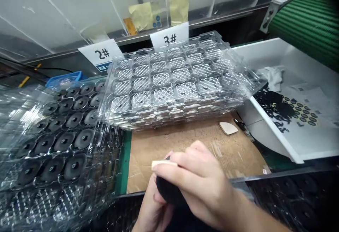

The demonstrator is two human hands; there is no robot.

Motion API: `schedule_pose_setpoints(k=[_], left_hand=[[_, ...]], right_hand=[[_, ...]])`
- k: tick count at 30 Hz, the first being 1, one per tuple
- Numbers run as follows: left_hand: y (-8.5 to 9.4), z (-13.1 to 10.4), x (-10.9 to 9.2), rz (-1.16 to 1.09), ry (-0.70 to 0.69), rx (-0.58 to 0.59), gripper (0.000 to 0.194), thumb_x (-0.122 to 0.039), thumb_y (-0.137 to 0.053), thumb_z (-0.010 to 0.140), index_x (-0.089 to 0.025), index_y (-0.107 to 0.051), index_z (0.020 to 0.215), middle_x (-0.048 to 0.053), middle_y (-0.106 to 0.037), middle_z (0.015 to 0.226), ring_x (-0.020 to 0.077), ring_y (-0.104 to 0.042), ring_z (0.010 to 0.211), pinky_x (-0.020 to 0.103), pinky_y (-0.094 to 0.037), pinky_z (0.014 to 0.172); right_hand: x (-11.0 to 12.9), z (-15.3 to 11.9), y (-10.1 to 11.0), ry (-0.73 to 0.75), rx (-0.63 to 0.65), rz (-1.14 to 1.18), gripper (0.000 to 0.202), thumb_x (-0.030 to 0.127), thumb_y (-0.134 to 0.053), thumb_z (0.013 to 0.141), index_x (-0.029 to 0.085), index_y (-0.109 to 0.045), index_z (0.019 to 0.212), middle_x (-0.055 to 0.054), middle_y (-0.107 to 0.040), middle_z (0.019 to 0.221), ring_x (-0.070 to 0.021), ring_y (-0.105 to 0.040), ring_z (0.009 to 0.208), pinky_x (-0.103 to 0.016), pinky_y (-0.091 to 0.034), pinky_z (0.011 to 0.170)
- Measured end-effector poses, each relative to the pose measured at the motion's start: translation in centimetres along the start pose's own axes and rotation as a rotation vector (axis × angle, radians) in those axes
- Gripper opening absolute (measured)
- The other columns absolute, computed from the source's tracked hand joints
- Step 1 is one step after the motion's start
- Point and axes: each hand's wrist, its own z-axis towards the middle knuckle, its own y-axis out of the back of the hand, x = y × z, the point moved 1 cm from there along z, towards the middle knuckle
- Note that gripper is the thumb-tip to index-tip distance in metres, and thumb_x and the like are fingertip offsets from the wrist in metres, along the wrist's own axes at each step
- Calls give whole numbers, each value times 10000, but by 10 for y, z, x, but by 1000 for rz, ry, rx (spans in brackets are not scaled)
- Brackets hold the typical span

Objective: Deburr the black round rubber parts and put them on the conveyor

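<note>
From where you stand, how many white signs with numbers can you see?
2: the 2# sign and, to its right, the 3# sign, both just beyond the middle clear tray stack. Another could be hidden behind it.

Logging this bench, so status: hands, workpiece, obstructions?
Left hand gripping black rounded piece. Right hand on it too, holding cream strip. Clear tray stack beyond hands, not blocking them.
</note>
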Motion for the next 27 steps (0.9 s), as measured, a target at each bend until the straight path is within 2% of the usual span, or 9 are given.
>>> schedule_pose_setpoints(k=[2,5,8,10,14,18,22,24,27], left_hand=[[6,-4,-4,8,-28,2,648,-422,-790,517,-236,-623,1115,62,-668,1053,307,-515,1121,362,-375,981],[19,-10,-12,-35,-60,21,662,-413,-803,486,-257,-625,1104,62,-676,1082,284,-574,1059,347,-411,949],[37,-14,-18,-136,-59,74,563,-366,-793,539,-282,-640,1075,51,-668,1121,278,-601,1032,349,-419,945],[47,-15,-20,-185,-55,113,515,-342,-777,580,-283,-641,1072,47,-663,1135,278,-596,1044,343,-416,948],[58,-15,-23,-242,-31,156,467,-313,-751,629,-290,-635,1081,37,-651,1156,259,-593,1052,312,-430,928],[57,-17,-26,-248,-23,157,497,-295,-766,609,-280,-632,1087,42,-642,1168,264,-581,1067,323,-418,948],[53,-20,-24,-237,-12,92,525,-305,-781,585,-285,-630,1087,29,-657,1120,242,-558,1092,315,-395,970],[54,-20,-22,-235,10,57,476,-293,-754,629,-277,-629,1088,29,-649,1123,238,-541,1112,310,-387,974],[55,-17,-19,-200,-6,6,473,-237,-743,643,-273,-618,1098,41,-628,1159,233,-560,1078,299,-424,930]], right_hand=[[-6,-1,-4,-78,50,146,227,186,-441,897,209,-617,1037,-26,-665,879,-136,-557,735,-286,-380,697],[-30,-22,-13,-397,142,294,179,242,-481,879,215,-649,936,-23,-668,882,-142,-603,770,-243,-449,669],[-60,-59,-37,-659,147,268,238,349,-492,858,192,-668,898,-55,-684,931,-195,-637,828,-279,-502,681],[-73,-81,-59,-715,195,222,276,373,-490,848,181,-682,896,-70,-697,920,-225,-646,842,-337,-516,712],[-73,-87,-82,-701,255,186,268,364,-506,836,180,-699,859,-70,-704,853,-237,-647,807,-392,-507,743],[-37,-44,-59,-667,162,177,224,322,-486,869,214,-646,984,-56,-664,986,-196,-615,891,-292,-502,710],[21,2,-42,-250,57,250,229,170,-513,851,225,-590,1059,-26,-635,916,-132,-592,822,-208,-481,696],[40,13,-46,-90,178,259,247,123,-482,852,169,-581,1074,-42,-624,867,-127,-580,779,-214,-477,710],[46,17,-57,-137,446,215,215,102,-467,859,183,-603,1004,-19,-609,839,-111,-568,740,-205,-464,670]])
